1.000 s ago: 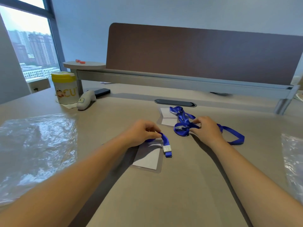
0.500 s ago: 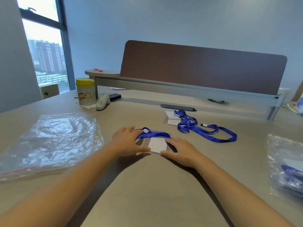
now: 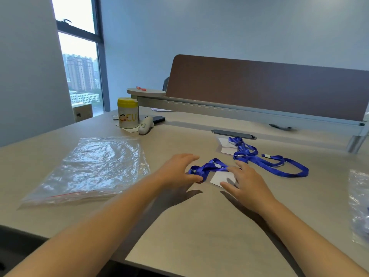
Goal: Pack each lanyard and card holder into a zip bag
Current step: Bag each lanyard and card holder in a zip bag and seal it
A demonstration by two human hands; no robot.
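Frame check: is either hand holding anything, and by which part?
The left hand pinches the bunched blue lanyard at its left end. The right hand rests with its fingers on the white card holder, gripping nothing.

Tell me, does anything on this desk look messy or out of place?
Only mildly: the second blue lanyard sprawls in a loose tangle over its clear card holder behind the hands. Nothing looks spilled or damaged.
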